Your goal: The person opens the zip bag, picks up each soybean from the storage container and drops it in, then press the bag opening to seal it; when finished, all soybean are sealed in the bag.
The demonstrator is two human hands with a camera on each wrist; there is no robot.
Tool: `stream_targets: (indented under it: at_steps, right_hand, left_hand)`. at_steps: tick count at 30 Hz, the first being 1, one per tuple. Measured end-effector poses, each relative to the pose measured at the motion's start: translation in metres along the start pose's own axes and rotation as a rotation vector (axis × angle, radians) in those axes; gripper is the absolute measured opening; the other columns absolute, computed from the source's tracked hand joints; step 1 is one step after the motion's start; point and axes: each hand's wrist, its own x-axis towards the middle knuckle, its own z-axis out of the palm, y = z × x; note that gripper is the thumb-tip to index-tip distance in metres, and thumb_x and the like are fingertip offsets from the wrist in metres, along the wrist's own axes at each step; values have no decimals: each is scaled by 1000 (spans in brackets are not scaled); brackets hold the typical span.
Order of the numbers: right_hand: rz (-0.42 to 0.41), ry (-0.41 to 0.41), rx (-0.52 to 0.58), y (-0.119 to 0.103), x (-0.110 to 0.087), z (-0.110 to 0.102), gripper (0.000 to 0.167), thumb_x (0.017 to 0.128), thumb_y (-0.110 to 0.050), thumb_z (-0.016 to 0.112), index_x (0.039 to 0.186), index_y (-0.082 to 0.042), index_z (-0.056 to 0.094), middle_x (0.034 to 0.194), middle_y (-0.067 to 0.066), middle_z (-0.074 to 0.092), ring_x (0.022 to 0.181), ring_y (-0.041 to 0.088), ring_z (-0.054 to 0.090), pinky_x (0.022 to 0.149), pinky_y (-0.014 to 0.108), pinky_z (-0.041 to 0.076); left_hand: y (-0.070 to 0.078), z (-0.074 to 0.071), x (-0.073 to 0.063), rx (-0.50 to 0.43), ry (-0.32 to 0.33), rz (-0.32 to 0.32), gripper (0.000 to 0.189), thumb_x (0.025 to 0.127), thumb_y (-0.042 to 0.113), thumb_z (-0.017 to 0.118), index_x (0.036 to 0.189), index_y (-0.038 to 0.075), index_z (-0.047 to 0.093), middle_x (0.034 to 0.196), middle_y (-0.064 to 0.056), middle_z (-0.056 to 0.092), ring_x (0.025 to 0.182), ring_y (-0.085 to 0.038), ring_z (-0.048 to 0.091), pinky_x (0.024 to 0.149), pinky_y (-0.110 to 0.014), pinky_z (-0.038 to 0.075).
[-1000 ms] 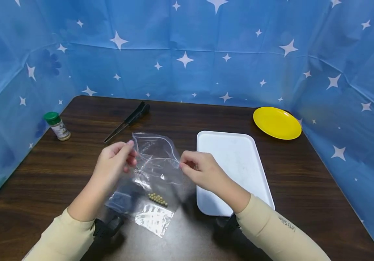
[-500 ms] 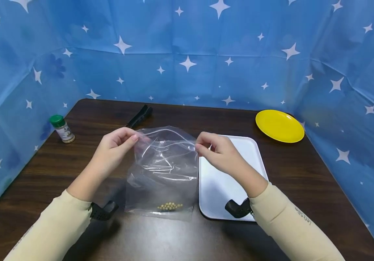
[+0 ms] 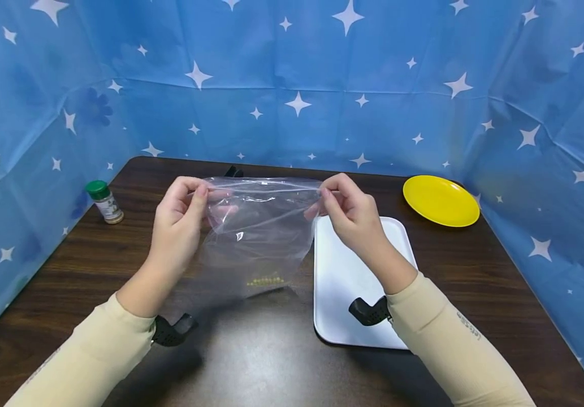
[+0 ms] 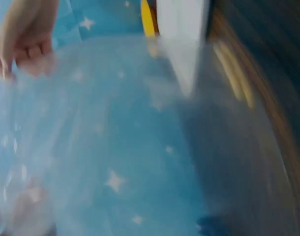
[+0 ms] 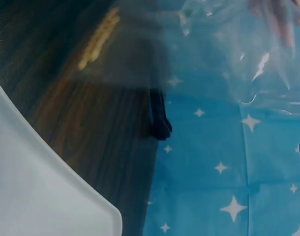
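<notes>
A clear zip-top plastic bag (image 3: 261, 237) hangs between both hands above the table, its mouth stretched level along the top. My left hand (image 3: 177, 220) pinches the upper left corner between thumb and fingers, some fingers showing through the film. At the upper right corner my right hand (image 3: 355, 215) pinches the bag likewise. Small round yellowish beads (image 3: 265, 281) lie in a row along the bag's bottom, also seen as blurred beads (image 4: 233, 73) in the left wrist view and as beads (image 5: 98, 39) in the right wrist view.
A white tray (image 3: 342, 294) lies right of the bag, under the right forearm. Farther back sits a yellow plate (image 3: 441, 201). At the left stands a green-capped shaker jar (image 3: 105, 202). A black-handled tool (image 5: 160, 115), mostly hidden behind the bag, lies at the table's back.
Both hands have risen and moved away, lifting the bag off the table to hang upright. Its mouth is now pulled straight, and the beads have settled into a row at the bottom.
</notes>
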Motion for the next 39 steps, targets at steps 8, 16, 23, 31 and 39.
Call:
stream_targets:
  at_steps: [8,16,23,31,39]
  right_hand:
    - [-166,105,-43,0,4,17,4,96,3,41,95,2,45,57,6,62,52,12,63,54,24,52]
    - [-338,231,-7,-8,11,16,14,98,-8,45,93,5,43,54,7,57,46,13,59,49,24,50]
    - [-221,179,-215,-16,17,12,30,97,-27,45,106,2,48,85,10,67,76,17,65,63,29,50]
    - [-279,-178,-424,-50,48,23,24,85,-34,68,94,-12,68,77,-4,64,72,12,55,67,37,40]
    - [-243,-232,-318,-47,58,21,10,85,-10,68,76,-8,65,60,-5,52,53,7,42,52,25,36]
  left_hand:
    - [7,18,3,235,223,185,23,100,17,42,103,-6,48,68,-15,63,47,-18,63,35,-26,44]
    - [29,16,4,468,255,486,13,97,5,47,99,-6,52,63,-8,65,46,-12,59,38,-16,36]
    - [27,13,0,605,186,578,19,100,17,43,103,0,51,59,-5,62,35,-12,50,36,-19,40]
    - [11,20,-7,654,6,544,36,100,31,39,117,1,48,61,-4,61,35,-7,46,35,-21,35]
    - [-2,11,-18,617,-25,405,69,79,53,59,120,-2,46,59,1,57,40,-4,48,41,-18,41]
